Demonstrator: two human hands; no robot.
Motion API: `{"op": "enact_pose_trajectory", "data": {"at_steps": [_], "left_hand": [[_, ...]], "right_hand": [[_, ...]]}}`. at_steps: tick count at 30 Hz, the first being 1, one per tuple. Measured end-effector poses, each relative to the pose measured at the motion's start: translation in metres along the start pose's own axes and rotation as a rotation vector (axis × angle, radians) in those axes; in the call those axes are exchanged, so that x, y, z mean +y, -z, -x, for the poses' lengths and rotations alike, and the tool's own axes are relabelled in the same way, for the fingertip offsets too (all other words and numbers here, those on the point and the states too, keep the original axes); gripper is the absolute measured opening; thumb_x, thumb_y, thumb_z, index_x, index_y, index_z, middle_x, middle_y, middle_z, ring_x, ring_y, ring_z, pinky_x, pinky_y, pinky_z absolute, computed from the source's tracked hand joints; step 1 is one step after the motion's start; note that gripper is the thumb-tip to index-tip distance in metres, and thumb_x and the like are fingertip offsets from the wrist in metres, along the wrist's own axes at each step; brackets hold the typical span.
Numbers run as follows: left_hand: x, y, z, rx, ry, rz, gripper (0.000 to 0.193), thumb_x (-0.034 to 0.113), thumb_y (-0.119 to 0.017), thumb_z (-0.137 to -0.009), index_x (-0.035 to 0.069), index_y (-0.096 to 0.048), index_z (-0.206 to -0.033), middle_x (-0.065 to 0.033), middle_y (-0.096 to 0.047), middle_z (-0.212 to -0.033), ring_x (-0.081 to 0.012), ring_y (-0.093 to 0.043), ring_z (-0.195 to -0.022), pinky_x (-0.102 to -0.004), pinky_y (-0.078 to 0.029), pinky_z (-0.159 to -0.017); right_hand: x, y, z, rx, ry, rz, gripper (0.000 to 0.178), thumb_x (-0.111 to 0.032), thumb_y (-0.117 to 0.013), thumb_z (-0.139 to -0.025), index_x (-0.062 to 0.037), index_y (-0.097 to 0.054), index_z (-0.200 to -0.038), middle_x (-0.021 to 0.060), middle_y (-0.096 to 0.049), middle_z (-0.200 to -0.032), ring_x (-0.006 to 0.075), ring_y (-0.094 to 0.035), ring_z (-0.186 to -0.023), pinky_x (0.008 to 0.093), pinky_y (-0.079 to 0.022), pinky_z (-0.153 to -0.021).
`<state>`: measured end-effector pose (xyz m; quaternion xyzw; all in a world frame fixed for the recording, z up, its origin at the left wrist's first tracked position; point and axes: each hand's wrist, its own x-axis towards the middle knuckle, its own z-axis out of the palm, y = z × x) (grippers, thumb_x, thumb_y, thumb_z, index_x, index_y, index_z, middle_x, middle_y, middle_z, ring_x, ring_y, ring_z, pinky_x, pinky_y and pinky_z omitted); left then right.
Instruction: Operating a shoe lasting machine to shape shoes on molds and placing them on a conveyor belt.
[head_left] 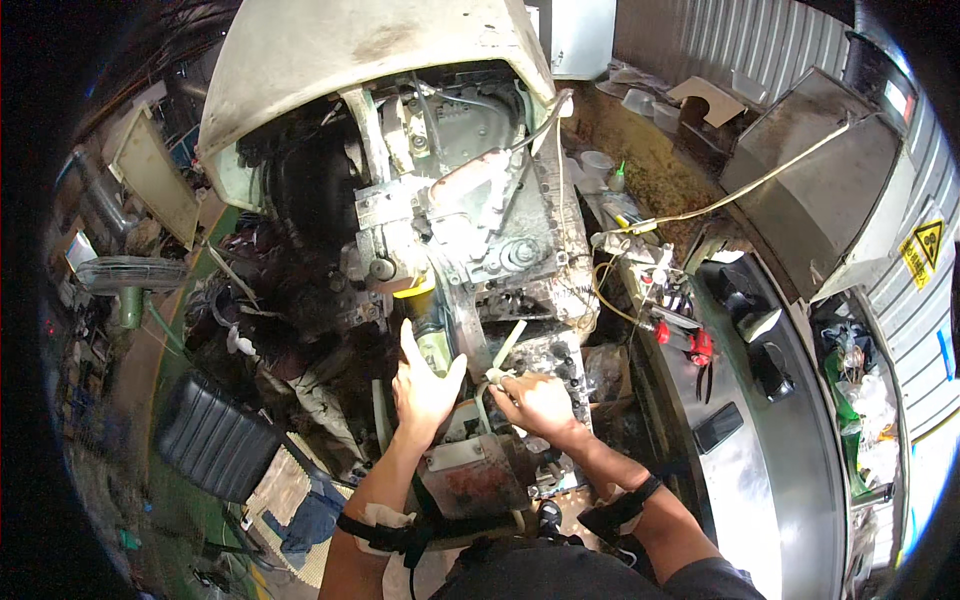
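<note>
In front of me stands a machine (505, 215) with its workings exposed under a raised pale cover (380, 40). My left hand (428, 395) is open, thumb and fingers spread, just below a dark and greenish cylindrical part (433, 345); I cannot tell whether it touches it. Above that part is a bright yellow piece (415, 285). My right hand (540, 403) has its fingers closed around the hub of a pale lever (510, 342), whose arm points up and to the right. Beneath both hands sits a worn reddish-grey housing (475, 480).
A metal bench (740, 480) on the right carries a phone (718, 427), red-handled tools (695, 345) and black items. A black padded chair (215, 437) stands at the left, near a fan (130, 275). A sheet-metal hood (800, 190) rises at the far right.
</note>
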<state>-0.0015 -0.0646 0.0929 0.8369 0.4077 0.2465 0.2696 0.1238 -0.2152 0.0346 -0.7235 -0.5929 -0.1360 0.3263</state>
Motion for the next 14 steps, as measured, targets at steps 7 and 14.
{"op": "enact_pose_trajectory", "data": {"at_steps": [7,14], "left_hand": [[-0.006,-0.001,-0.005,0.008,-0.038,0.036,0.100,0.036,-0.078,-0.080,0.009,-0.017,-0.155,-0.0364,-0.062,-0.112,-0.0523,-0.062,-0.101,-0.0548,-0.050,-0.090],[-0.014,0.001,-0.002,-0.005,-0.096,0.053,0.103,0.036,-0.076,-0.081,0.009,-0.013,-0.158,-0.0384,-0.058,-0.121,-0.0545,-0.061,-0.104,-0.0592,-0.047,-0.095]], "right_hand": [[-0.001,-0.001,-0.005,0.008,-0.015,0.005,0.019,-0.020,-0.069,-0.089,-0.0058,-0.071,-0.102,0.0108,-0.070,-0.074,0.0259,-0.068,-0.062,0.0355,-0.055,-0.060],[-0.003,-0.003,-0.011,0.106,-0.061,-0.025,0.031,-0.025,-0.073,-0.089,-0.0109,-0.072,-0.116,0.0123,-0.072,-0.076,0.0234,-0.071,-0.064,0.0338,-0.057,-0.059]]}}
